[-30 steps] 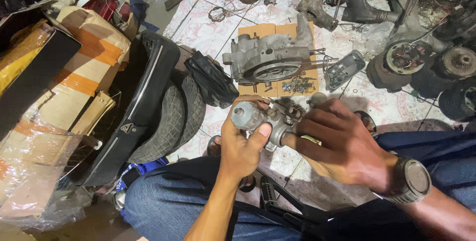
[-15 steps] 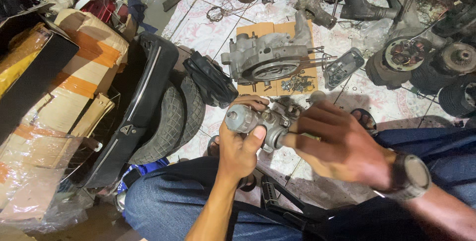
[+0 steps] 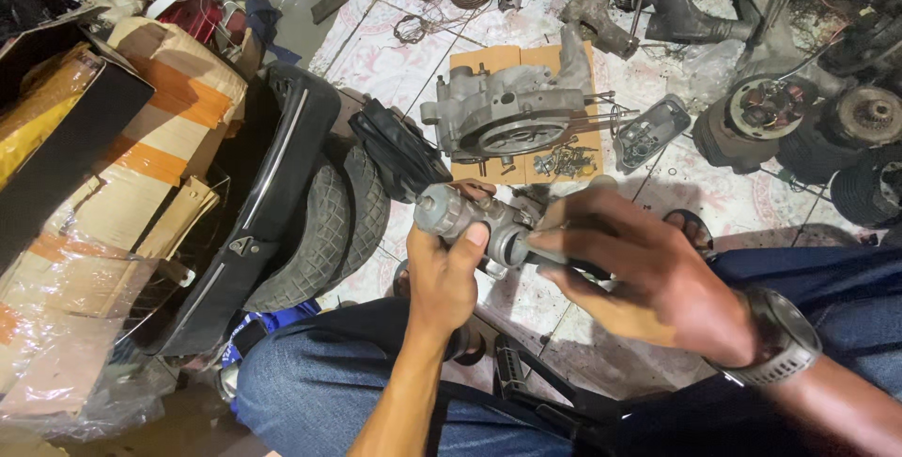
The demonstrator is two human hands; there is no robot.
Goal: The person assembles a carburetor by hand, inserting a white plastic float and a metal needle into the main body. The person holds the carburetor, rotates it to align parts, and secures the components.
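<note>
Two hands clamped on a grey cylindrical metal part (image 3: 470,217), left hand (image 3: 442,274), right hand (image 3: 648,274), ribbed tyre (image 3: 329,222) beside.

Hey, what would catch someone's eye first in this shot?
Centre frame, both hands, left hand and right hand, grip a grey metal part. Behind it, an engine case lies on cardboard on the floor. To the left, tyres lean by a black panel.

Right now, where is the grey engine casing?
In the head view the grey engine casing lies on a cardboard sheet on the floor, just beyond both hands, with loose bolts at its right.
</note>
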